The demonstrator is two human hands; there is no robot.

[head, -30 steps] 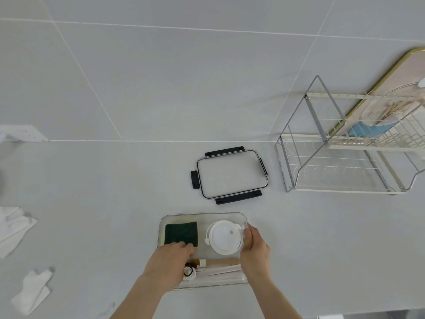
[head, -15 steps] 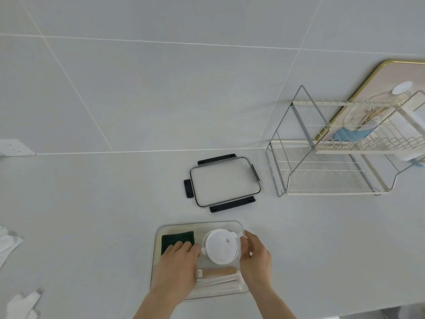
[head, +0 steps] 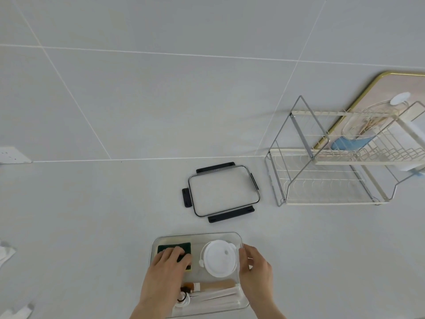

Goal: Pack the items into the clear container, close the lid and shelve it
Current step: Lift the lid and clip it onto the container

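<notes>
My left hand [head: 166,271] presses flat on the sponge [head: 174,248] inside the container [head: 239,237], which lies lengthwise left to right before me; my right hand [head: 254,270] grips its right wall

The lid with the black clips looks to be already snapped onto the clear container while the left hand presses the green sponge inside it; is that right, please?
Not quite. The head view shows the lid lying apart on the counter, beyond the clear container, which is open. The rest holds: the left hand rests on the green sponge inside it.
</notes>
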